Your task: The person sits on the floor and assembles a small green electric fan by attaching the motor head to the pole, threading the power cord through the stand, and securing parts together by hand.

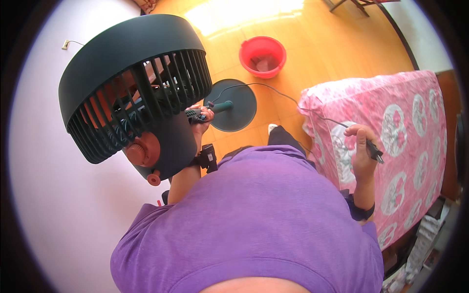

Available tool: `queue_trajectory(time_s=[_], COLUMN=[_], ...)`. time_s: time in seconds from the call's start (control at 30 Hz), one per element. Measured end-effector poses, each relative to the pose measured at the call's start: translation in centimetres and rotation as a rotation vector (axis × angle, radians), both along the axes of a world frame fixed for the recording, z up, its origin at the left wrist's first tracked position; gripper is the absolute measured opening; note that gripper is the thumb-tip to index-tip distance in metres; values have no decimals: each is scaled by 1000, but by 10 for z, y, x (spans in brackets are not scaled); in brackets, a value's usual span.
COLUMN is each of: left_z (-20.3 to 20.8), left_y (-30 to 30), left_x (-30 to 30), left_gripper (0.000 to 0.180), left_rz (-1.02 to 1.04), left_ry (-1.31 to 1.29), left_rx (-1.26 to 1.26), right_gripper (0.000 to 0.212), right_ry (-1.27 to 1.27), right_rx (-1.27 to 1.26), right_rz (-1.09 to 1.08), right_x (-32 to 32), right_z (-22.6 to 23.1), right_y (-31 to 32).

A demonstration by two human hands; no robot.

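Observation:
A dark green standing fan (pixel 132 53) with a slatted housing and orange knobs at the back rises close to me on the left. Its round base (pixel 239 117) rests on the floor at the foot of a green pole. My left hand (pixel 201 124) is closed round the fan's upper pole, just under the head, which partly hides it. Out to the right, over the bed, my right hand (pixel 362 151) grips a black power plug (pixel 375 152), prongs pointing away from the palm. From the plug a thin dark cord (pixel 278 91) runs in a loose curve back to the pole.
A red bucket (pixel 263 40) stands on the yellow wooden floor beyond the fan base. To my right is a bed with a pink patterned cover (pixel 371 93). A pale wall (pixel 44 146) with a small outlet (pixel 65 45) lies left; wooden furniture legs (pixel 359 7) show at the far right.

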State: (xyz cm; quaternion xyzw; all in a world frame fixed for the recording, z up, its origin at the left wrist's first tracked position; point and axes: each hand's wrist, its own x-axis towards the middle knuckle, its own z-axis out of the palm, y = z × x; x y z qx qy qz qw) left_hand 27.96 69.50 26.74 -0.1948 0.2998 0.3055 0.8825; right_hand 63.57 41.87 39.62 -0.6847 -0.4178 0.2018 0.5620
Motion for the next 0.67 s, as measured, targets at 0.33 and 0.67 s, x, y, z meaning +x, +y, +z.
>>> queue_trajectory(time_s=[0.33, 0.67], left_z=[28, 56], left_y=[140, 354], left_x=[36, 46], left_gripper=[21, 8], left_rz=[165, 167], left_ry=[494, 252], left_rx=[593, 485], right_gripper=[30, 26], right_ry=[2, 131], right_rx=[143, 242], right_rz=[107, -41], right_x=[31, 9], right_z=[6, -2], right_y=[211, 375])
